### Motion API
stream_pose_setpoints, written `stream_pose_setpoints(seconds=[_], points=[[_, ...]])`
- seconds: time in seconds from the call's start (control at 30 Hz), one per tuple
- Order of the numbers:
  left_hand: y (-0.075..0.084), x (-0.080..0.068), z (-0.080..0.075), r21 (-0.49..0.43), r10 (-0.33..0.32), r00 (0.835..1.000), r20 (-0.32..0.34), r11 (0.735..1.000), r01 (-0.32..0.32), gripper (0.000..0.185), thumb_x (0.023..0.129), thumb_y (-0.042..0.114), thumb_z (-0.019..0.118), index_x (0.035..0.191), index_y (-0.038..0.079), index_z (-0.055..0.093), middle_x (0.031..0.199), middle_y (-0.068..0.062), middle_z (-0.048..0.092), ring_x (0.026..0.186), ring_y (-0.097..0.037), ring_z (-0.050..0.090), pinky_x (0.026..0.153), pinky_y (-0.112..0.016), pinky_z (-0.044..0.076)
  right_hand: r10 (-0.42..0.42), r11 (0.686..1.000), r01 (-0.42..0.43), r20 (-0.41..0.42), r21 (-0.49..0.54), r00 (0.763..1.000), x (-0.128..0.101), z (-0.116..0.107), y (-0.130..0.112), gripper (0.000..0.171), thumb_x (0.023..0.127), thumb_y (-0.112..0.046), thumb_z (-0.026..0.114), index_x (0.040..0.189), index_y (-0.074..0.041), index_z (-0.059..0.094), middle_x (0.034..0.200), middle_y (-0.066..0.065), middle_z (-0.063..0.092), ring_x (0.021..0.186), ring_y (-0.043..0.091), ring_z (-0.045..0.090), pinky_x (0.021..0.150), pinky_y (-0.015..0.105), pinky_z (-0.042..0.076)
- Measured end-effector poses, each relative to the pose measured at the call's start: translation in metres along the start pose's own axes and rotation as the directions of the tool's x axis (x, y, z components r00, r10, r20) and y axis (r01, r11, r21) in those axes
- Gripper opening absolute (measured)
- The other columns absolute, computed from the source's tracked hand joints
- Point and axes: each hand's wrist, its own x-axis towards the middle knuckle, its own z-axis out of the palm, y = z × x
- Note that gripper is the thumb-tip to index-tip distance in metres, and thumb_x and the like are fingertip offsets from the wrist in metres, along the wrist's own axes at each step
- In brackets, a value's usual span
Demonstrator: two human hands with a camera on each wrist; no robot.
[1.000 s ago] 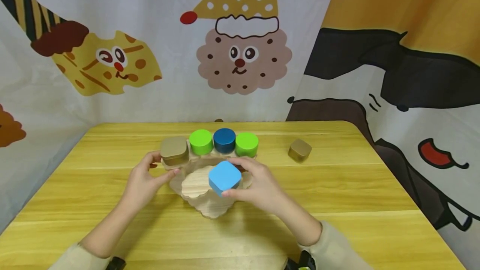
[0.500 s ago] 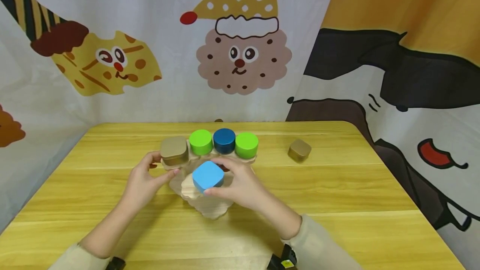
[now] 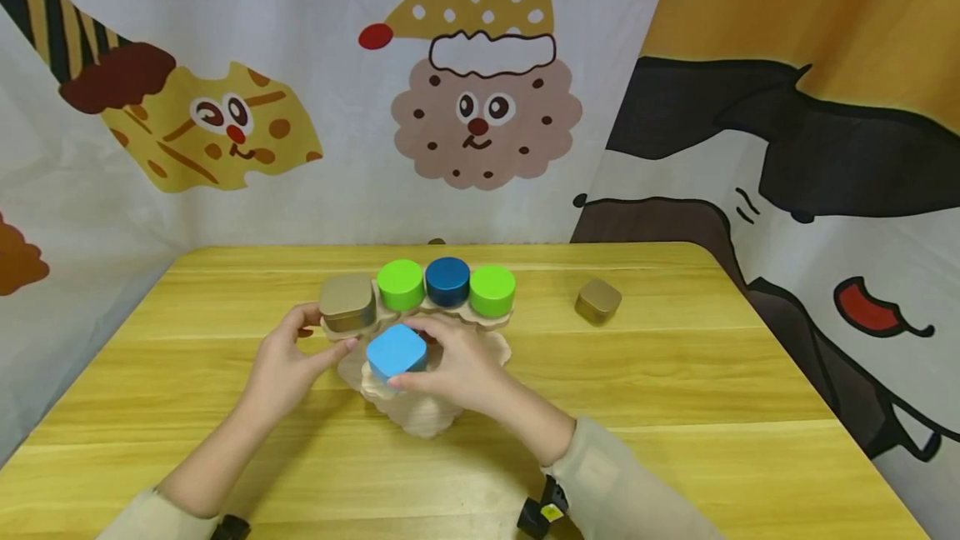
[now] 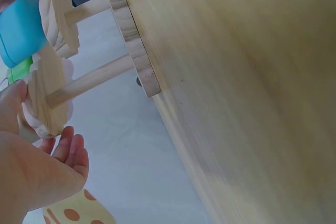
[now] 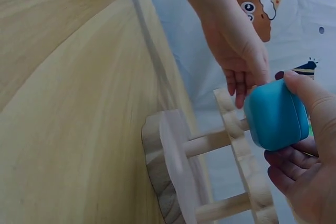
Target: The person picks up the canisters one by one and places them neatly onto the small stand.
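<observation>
My right hand (image 3: 468,369) pinches a light blue rounded-square box (image 3: 395,350) between thumb and fingers, over the left part of a tiered wooden stand (image 3: 420,419). The right wrist view shows the box (image 5: 275,116) beside the stand's upper board (image 5: 239,140), with a seam near one face. My left hand (image 3: 288,361) holds the left end of the stand's upper tier, thumb on its front edge and fingers behind. Along that tier stand a gold rounded-square box (image 3: 347,300), a green round tin (image 3: 401,283), a dark blue round tin (image 3: 447,282) and another green tin (image 3: 492,290).
A smaller gold box (image 3: 598,301) lies to the right of the stand on the wood-grain table (image 3: 675,390). Round dowels (image 4: 92,80) join the stand's scalloped boards. Behind the table hangs a cartoon-print curtain (image 3: 337,215).
My right hand has carried the light blue box leftward across the front of the stand, toward my left hand. The left hand keeps its hold, and the stand stays put.
</observation>
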Motion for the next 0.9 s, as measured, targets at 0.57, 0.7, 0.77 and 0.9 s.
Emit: stream_pose_setpoints(seconds=[0.57, 0.7, 0.77, 0.9], points=[[0.006, -0.001, -0.002, 0.004, -0.006, 1.0, 0.013, 1.0, 0.006, 0.056, 0.085, 0.03, 0.075, 0.123, -0.004, 0.051, 0.118, -0.015, 0.057, 0.108, -0.029, 0.048, 0.089, -0.046, 0.035, -0.019, 0.998, 0.02, 0.013, -0.061, 1.0, 0.008, 0.007, 0.006, 0.068, 0.074, -0.04, 0.083, 0.131, -0.012, 0.058, 0.13, 0.0, 0.057, 0.118, 0.013, 0.049, 0.093, 0.027, 0.043], [0.005, -0.001, -0.001, 0.005, -0.003, 1.0, 0.009, 1.0, 0.003, 0.056, 0.084, 0.029, 0.076, 0.123, -0.004, 0.051, 0.118, -0.015, 0.058, 0.108, -0.028, 0.049, 0.089, -0.045, 0.035, -0.018, 0.998, 0.019, 0.011, -0.062, 1.0, 0.007, 0.009, 0.007, 0.069, 0.074, -0.041, 0.083, 0.131, -0.012, 0.057, 0.13, -0.001, 0.057, 0.118, 0.014, 0.049, 0.092, 0.027, 0.044], [0.004, 0.0, -0.001, 0.004, -0.002, 1.0, 0.007, 1.0, 0.002, 0.057, 0.084, 0.029, 0.076, 0.123, -0.004, 0.051, 0.118, -0.015, 0.058, 0.108, -0.029, 0.049, 0.089, -0.046, 0.036, -0.01, 0.998, 0.01, 0.005, -0.069, 1.0, 0.007, 0.01, 0.006, 0.069, 0.073, -0.042, 0.083, 0.131, -0.013, 0.057, 0.129, -0.001, 0.057, 0.116, 0.013, 0.05, 0.092, 0.027, 0.044], [0.004, -0.001, -0.001, -0.001, -0.003, 1.0, 0.007, 1.0, 0.003, 0.057, 0.084, 0.029, 0.076, 0.123, -0.004, 0.051, 0.119, -0.016, 0.058, 0.108, -0.029, 0.049, 0.09, -0.046, 0.036, 0.011, 0.997, -0.012, -0.009, -0.072, 1.0, 0.006, 0.013, 0.006, 0.07, 0.072, -0.041, 0.084, 0.131, -0.014, 0.057, 0.127, -0.002, 0.058, 0.113, 0.012, 0.05, 0.091, 0.028, 0.043]])
